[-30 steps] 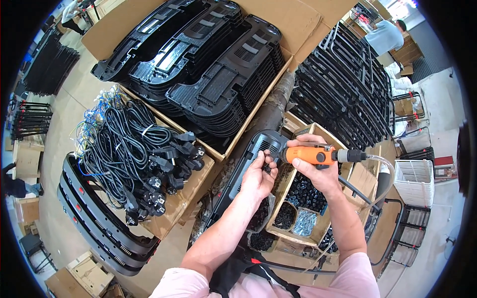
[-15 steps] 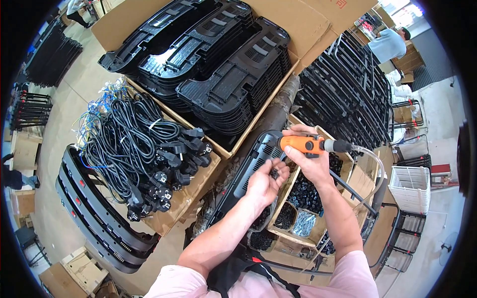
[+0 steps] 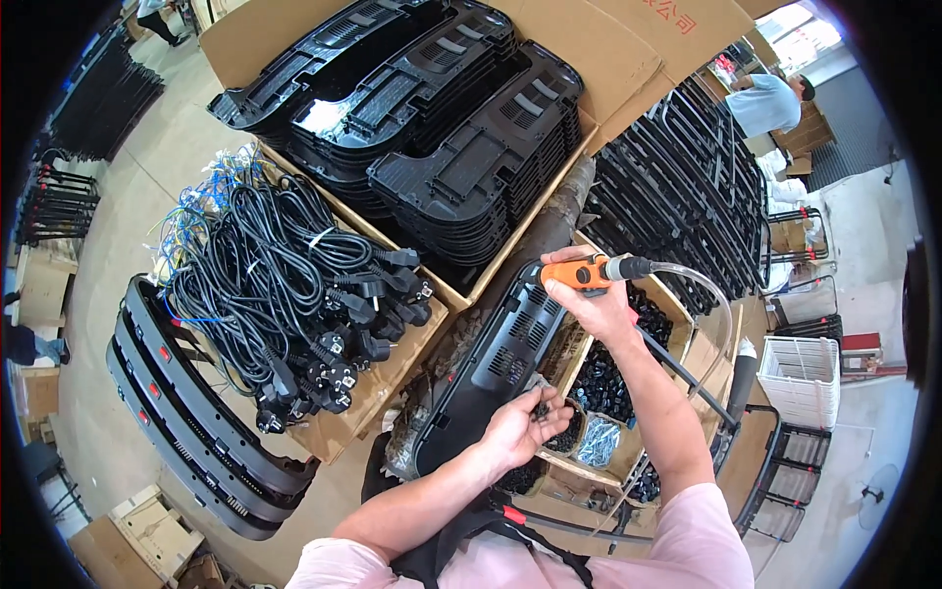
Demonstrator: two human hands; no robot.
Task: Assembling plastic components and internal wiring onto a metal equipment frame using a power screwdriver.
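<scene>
A long black plastic housing (image 3: pixel 483 381) with slotted vents lies slantwise in front of me. My right hand (image 3: pixel 601 310) grips an orange air screwdriver (image 3: pixel 577 274), its front end over the far end of the housing. A clear hose (image 3: pixel 708 278) runs from the tool's back. My left hand (image 3: pixel 515 430) is palm up beside the housing's near right edge, fingers curled around small dark pieces (image 3: pixel 541 409) that look like screws. The driver's tip is hidden from view.
Right of the housing stands a wooden bin (image 3: pixel 620 478) with black parts and silver screws (image 3: pixel 599 442). A carton of stacked black covers (image 3: pixel 471 157) stands beyond. Bundled black power cords (image 3: pixel 285 285) lie left, above curved grey panels (image 3: pixel 186 432). Black metal frames (image 3: pixel 677 187) lean at right.
My left hand has drawn back toward me along the housing, uncovering its vents. The right hand has carried the screwdriver slightly left and away, over the housing's far end.
</scene>
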